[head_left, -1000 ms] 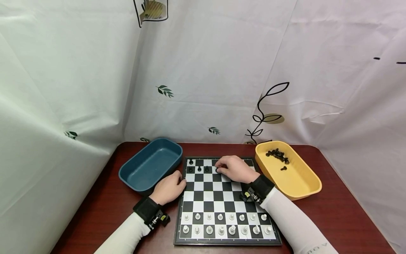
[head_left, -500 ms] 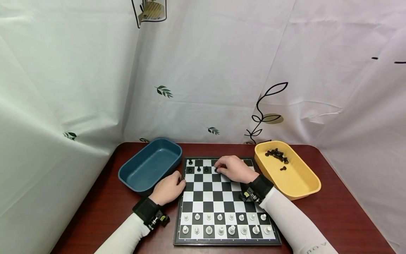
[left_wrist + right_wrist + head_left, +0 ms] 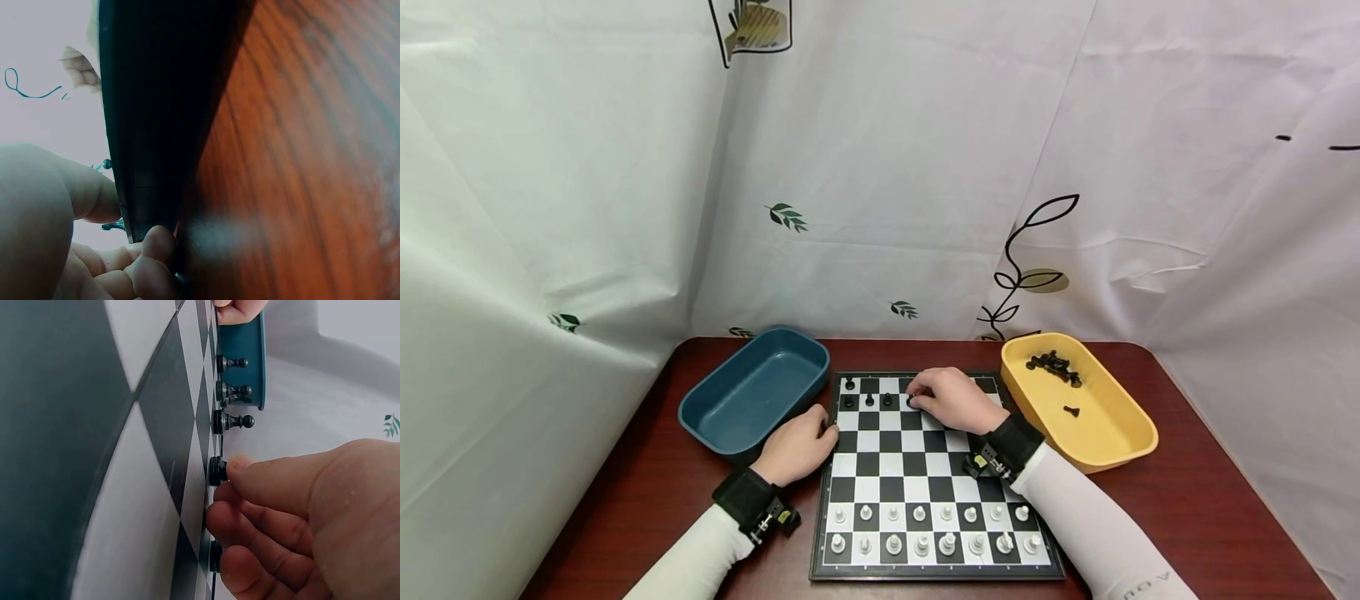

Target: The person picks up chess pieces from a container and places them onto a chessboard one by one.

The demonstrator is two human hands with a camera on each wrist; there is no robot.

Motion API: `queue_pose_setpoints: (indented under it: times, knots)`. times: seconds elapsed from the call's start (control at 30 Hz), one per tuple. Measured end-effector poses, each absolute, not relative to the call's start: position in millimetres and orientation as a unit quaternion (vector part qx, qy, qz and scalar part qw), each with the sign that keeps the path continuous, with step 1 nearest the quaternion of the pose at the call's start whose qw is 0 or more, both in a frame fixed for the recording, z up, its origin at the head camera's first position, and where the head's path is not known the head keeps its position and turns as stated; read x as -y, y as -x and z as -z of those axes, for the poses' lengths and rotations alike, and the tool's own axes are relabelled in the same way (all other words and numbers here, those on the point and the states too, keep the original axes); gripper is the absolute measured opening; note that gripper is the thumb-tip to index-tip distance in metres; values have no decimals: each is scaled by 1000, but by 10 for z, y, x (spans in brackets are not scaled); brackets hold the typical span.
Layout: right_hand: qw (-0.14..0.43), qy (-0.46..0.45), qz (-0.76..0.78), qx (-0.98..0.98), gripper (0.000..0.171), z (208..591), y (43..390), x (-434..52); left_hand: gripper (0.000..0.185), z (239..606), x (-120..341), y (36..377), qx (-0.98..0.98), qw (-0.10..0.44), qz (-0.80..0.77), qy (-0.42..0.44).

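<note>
1. The right hand (image 3: pixel 951 398) is over the far part of the chess board (image 3: pixel 917 475). Its fingers (image 3: pixel 275 481) are curled and close together, and the tips pinch a small black pawn (image 3: pixel 218 470) that stands on its square
2. That black pawn (image 3: pixel 912 402) sits right at the fingertips, in the second row from the far edge of the board
3. Three more black pieces (image 3: pixel 868 398) stand in a line just past those fingertips, toward the blue tray. They do not touch the fingers
4. One more black piece (image 3: pixel 850 383) stands in the far corner, behind the line
5. The left hand (image 3: pixel 797 446) rests at the left edge of the board. Its fingers (image 3: pixel 150 250) are curled against the dark edge of the board, with the thumb (image 3: pixel 84 190) on the other side of the rim
6. The blue tray (image 3: pixel 752 392) sits just beyond the left hand's knuckles
7. The yellow tray (image 3: pixel 1078 408) is behind the right wrist, on the far side from the fingers. It has black pieces (image 3: pixel 1054 365) in it
8. Two rows of white pieces (image 3: pixel 932 529) stand on the near side of the board, well away from both sets of fingers
9. Everything sits on a red-brown table (image 3: pixel 1210 508)
</note>
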State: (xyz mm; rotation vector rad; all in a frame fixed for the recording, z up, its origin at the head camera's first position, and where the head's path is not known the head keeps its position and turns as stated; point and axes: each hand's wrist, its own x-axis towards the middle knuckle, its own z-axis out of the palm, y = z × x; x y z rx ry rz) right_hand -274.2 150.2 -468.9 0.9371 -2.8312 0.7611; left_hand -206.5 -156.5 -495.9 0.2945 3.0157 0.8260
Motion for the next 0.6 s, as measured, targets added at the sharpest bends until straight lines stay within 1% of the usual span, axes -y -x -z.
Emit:
queue_pose_setpoints:
  times: [0.13, 0.33, 0.47, 0.6]
  knots:
    - [36, -306, -249, 918, 10, 4683, 2743, -1508, 16, 4955, 1569, 2057, -960, -1, -264, -95]
    - [41, -299, -222, 927, 17, 4587, 2676, -1533, 17, 4957, 1574, 2046, -959, -2, -266, -96]
    - [74, -303, -208, 927, 18, 4429, 2614, -1635, 16, 4954, 1576, 2048, -959, 0, -268, -98]
    - [117, -299, -209, 924, 14, 4259, 2597, -1825, 16, 4954, 1576, 2057, -959, 1, -267, -98]
